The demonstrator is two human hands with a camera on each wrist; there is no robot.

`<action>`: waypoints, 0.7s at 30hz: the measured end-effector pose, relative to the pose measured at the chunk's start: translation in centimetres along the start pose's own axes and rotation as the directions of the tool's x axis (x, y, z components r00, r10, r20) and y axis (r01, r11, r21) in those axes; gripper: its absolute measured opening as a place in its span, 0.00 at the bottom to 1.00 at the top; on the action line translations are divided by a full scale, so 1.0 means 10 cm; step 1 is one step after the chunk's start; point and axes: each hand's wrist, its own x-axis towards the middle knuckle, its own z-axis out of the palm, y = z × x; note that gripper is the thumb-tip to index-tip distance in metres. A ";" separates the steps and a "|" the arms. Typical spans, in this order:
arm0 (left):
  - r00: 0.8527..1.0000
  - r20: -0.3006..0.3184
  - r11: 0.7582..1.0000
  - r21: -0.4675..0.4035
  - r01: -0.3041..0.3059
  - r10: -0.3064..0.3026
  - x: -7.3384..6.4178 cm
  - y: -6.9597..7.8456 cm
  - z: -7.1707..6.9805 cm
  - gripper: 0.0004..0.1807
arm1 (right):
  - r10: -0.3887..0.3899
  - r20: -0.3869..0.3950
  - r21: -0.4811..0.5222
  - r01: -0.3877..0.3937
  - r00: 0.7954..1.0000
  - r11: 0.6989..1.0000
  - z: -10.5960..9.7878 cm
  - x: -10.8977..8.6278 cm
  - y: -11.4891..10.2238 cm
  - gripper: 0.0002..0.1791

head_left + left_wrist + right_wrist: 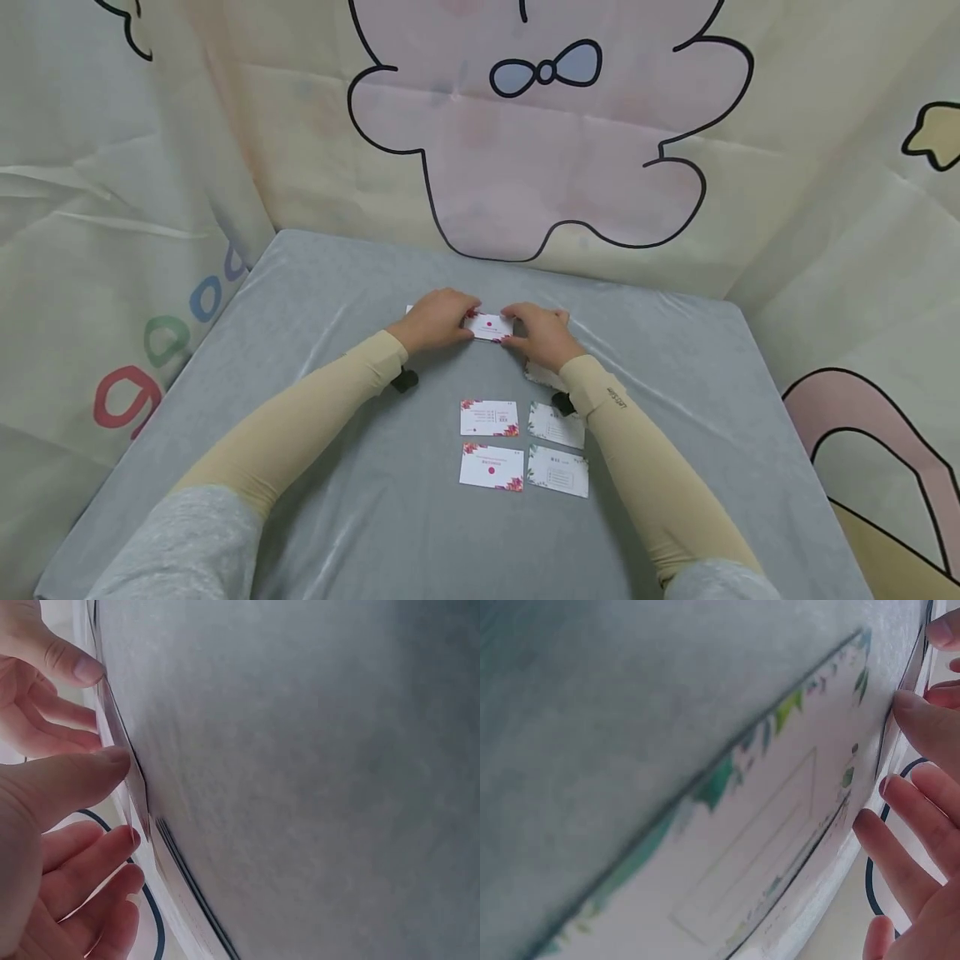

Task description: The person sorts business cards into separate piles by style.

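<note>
Both hands hold a white business card [489, 326] with red flowers at its corners and a red dot, near the middle of the table's far half. At its left end my left hand [438, 319] pinches it between thumb and fingers. My right hand [543, 333] grips the opposite end. From the left wrist, the card [124, 761] shows nearly edge-on, low over the cloth. A stack of cards [193, 889] lies beside the left hand. Under the right wrist is a green-leaf card [780, 780], partly hidden in the head view by that arm.
Nearer me, two red-flower cards [491, 467] lie in a column beside two green-leaf cards [557, 472]. Grey cloth covers the table [360, 500]. A printed curtain [300, 150] hangs behind its far edge and along both sides.
</note>
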 end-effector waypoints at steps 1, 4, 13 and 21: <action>1.000 0.005 1.000 0.003 0.001 -0.001 0.00 0.00 0.00 0.26 | 0.004 0.003 -0.004 -0.004 1.000 1.000 0.01 0.01 0.00 0.29; 1.000 0.019 1.000 0.015 0.010 -0.011 0.00 0.00 0.00 0.27 | 0.016 0.012 -0.030 -0.016 1.000 0.999 0.03 0.02 -0.01 0.29; 0.998 0.037 0.999 0.015 0.046 -0.046 -0.05 -0.02 0.05 0.29 | 0.005 0.017 -0.047 -0.005 1.000 0.999 0.07 0.03 -0.06 0.28; 0.999 0.016 0.999 -0.012 0.033 -0.032 -0.02 -0.03 0.08 0.29 | 0.014 0.006 -0.068 -0.014 1.000 0.998 0.04 0.01 -0.04 0.28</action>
